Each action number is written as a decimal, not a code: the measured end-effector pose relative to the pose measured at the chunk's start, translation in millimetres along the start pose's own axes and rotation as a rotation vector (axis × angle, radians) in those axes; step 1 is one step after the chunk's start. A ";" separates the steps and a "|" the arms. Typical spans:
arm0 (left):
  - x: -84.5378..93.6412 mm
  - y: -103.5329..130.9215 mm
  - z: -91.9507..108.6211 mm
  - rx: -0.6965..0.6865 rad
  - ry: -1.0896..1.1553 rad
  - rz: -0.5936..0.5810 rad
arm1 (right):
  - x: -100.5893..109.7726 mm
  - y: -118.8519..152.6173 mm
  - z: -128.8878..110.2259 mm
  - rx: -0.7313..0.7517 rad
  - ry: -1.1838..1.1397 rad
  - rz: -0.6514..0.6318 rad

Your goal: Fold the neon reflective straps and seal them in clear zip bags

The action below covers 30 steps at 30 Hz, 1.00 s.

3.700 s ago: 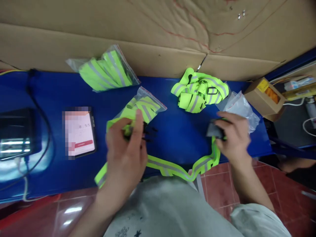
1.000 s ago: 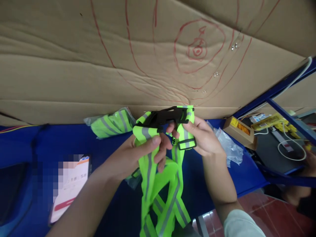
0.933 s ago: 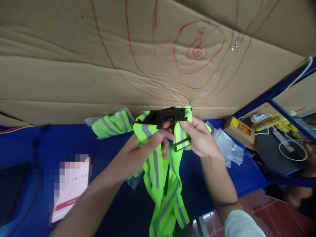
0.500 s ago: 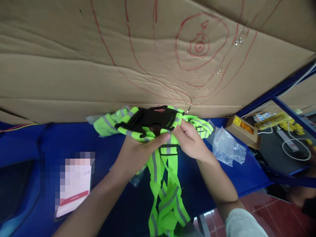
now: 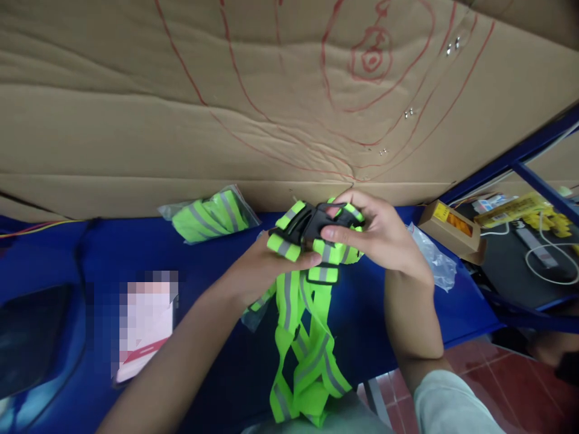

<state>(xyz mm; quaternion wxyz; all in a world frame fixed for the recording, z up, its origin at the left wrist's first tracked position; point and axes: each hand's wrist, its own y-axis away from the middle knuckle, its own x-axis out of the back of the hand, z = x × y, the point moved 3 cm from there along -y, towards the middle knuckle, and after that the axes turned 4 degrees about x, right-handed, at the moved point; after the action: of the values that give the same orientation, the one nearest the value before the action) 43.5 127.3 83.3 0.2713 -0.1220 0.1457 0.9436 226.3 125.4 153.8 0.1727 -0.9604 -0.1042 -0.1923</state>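
A neon green strap harness (image 5: 287,301) with grey reflective stripes hangs from both hands over the front of the blue table. My left hand (image 5: 265,268) is closed on the strap bundle, its thumb lying under the black buckle (image 5: 314,224). From the right, my right hand (image 5: 377,229) grips the buckle's other side, thumb on its front face and fingers behind. A black slider (image 5: 322,275) sits on the strap just below the hands. Part of the bundle behind my fingers is hidden.
A bagged green strap (image 5: 210,216) lies by the cardboard wall (image 5: 113,132). A partly blurred phone (image 5: 147,325) rests on the blue table (image 5: 217,386) at left. To the right are clear plastic bags (image 5: 436,262), a small cardboard box (image 5: 452,232) and a blue metal frame (image 5: 543,193).
My right hand has shifted right and up, its thumb now across the buckle. The buckle has turned and moved right with both hands. The view has shifted slightly.
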 end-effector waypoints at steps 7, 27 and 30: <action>-16.8 -2.2 -18.2 0.266 0.272 -0.176 | 8.7 0.6 -3.5 0.078 0.002 0.112; -20.0 0.9 -3.7 0.187 0.329 -0.149 | -13.7 9.0 -8.7 0.649 0.636 -0.021; -11.1 -1.3 0.4 0.045 0.165 -0.052 | -12.6 8.7 -9.3 0.657 0.577 -0.013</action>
<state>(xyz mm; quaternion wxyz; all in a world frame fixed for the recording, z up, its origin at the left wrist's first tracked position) 53.3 123.2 86.8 0.2853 -0.1969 0.1856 0.9195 214.1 112.3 154.2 0.4897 -0.7609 -0.1134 -0.4103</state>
